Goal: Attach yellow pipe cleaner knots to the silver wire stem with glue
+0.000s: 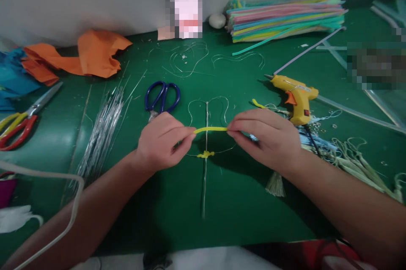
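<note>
A short yellow pipe cleaner [210,129] is stretched sideways between my two hands. My left hand [165,141] pinches its left end, and my right hand [266,136] pinches the right end. Beneath it on the table lies a wire frame [204,189] with a twisted stem and curved loops at the top. A small yellow wrapped piece [206,154] sits across that stem. Blue-handled scissors [163,96] lie just beyond my left hand, their blades mostly hidden by it. Past my right hand rests a yellow glue gun [296,96].
The green table [177,227] carries a bundle of wires [103,130] at left, beside red-and-yellow scissors [27,119] and orange paper [95,54]. Coloured pipe cleaners [285,18] are stacked at the back. Tassels [358,168] lie at right. A white cord [78,202] crosses my left forearm.
</note>
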Demonstrator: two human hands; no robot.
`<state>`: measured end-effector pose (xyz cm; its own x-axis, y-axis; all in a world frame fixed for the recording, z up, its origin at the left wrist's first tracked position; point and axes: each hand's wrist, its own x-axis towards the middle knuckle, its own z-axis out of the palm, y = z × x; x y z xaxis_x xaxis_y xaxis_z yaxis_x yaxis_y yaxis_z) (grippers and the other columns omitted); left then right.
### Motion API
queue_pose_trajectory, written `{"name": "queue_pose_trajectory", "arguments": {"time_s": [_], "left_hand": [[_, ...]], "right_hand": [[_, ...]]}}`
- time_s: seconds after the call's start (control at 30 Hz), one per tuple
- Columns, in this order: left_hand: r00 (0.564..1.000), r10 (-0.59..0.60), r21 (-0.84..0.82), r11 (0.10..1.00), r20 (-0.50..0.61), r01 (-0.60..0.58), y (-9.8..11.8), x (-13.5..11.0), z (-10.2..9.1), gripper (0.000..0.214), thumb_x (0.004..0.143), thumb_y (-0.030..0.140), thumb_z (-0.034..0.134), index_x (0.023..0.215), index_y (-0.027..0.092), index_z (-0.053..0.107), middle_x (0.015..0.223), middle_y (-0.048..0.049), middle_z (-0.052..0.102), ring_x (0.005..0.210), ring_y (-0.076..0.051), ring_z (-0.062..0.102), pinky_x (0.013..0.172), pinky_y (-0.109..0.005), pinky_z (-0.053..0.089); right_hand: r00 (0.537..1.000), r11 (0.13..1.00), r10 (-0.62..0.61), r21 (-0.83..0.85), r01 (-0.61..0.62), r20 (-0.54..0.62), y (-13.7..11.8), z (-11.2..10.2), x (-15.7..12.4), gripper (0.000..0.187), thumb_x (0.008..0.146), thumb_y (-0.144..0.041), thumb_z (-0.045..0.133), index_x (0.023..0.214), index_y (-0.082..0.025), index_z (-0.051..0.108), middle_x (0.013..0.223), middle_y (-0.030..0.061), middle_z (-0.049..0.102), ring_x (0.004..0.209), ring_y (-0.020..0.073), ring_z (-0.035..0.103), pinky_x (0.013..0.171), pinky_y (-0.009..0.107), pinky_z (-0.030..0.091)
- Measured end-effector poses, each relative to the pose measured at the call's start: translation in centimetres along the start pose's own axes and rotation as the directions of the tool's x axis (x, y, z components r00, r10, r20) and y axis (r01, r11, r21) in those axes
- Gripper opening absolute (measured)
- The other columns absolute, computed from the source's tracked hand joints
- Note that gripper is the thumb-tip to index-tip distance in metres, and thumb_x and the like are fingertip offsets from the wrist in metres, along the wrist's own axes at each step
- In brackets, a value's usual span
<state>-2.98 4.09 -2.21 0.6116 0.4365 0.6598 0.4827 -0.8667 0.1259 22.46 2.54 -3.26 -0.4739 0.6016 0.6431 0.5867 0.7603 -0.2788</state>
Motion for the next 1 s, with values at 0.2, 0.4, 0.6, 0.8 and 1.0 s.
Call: {"name": "queue_pose_trajectory", "arguments": {"time_s": [0.2, 0.4, 0.6, 0.8, 1.0], "left_hand": [[0.999, 0.036, 0.028, 0.999, 0.031, -0.036, 0.1, -0.2, 0.3, 0.008, 0.084, 0.008, 0.062, 0.083, 0.014, 0.068, 0.066, -0.0029, 0.068, 0.058, -0.013, 0.059, 0.054, -0.028, 0.047], [0.996, 0.080, 0.044, 0.996, 0.043, -0.082, 0.2, -0.3, 0.4, 0.007, 0.083, 0.007, 0.063, 0.084, 0.012, 0.068, 0.067, -0.0032, 0.067, 0.059, -0.013, 0.057, 0.054, -0.028, 0.045], [0.999, -0.031, 0.010, 0.999, -0.039, 0.032, -0.2, -0.4, 0.3, 0.010, 0.085, 0.008, 0.061, 0.085, 0.016, 0.067, 0.067, -0.0019, 0.068, 0.059, -0.013, 0.058, 0.056, -0.028, 0.046], [0.995, -0.084, -0.027, 0.996, 0.043, 0.086, 0.5, -0.1, 0.8, 0.007, 0.087, 0.011, 0.063, 0.087, 0.017, 0.067, 0.072, -0.0010, 0.069, 0.064, -0.013, 0.059, 0.060, -0.027, 0.047], [0.972, -0.225, -0.157, 0.960, 0.067, 0.233, 0.8, 0.2, 0.4, 0.007, 0.087, 0.013, 0.064, 0.086, 0.019, 0.068, 0.074, 0.0003, 0.070, 0.069, -0.013, 0.062, 0.063, -0.026, 0.048]], "right_hand": [[0.978, 0.953, 0.208, 0.226, -0.204, 0.006, -0.8, -0.3, 0.4, 0.013, 0.089, -0.013, 0.061, 0.090, -0.025, 0.061, 0.090, 0.0037, 0.068, 0.082, 0.0186, 0.066, 0.072, 0.035, 0.056], [0.875, 0.744, 0.483, 0.538, -0.396, -0.024, -0.6, 0.1, 0.1, 0.009, 0.090, -0.017, 0.060, 0.085, -0.025, 0.059, 0.085, 0.0014, 0.062, 0.081, 0.0177, 0.061, 0.070, 0.034, 0.053], [0.728, 0.750, 0.602, 0.545, -0.375, -0.327, 0.5, -0.5, -0.3, 0.022, 0.093, -0.019, 0.056, 0.072, -0.025, 0.056, 0.072, 0.0009, 0.057, 0.059, 0.0151, 0.054, 0.060, 0.034, 0.050], [0.994, 0.993, 0.105, 0.057, -0.103, -0.033, -0.9, -0.3, 0.5, 0.022, 0.083, -0.031, 0.074, 0.100, -0.022, 0.064, 0.105, 0.0117, 0.071, 0.097, 0.0270, 0.067, 0.081, 0.042, 0.055], [0.993, 0.993, 0.117, 0.024, -0.116, -0.033, -1.1, 0.0, 0.4, 0.009, 0.091, -0.015, 0.062, 0.090, -0.024, 0.065, 0.079, 0.0005, 0.073, 0.069, 0.0151, 0.067, 0.061, 0.029, 0.051]]}}
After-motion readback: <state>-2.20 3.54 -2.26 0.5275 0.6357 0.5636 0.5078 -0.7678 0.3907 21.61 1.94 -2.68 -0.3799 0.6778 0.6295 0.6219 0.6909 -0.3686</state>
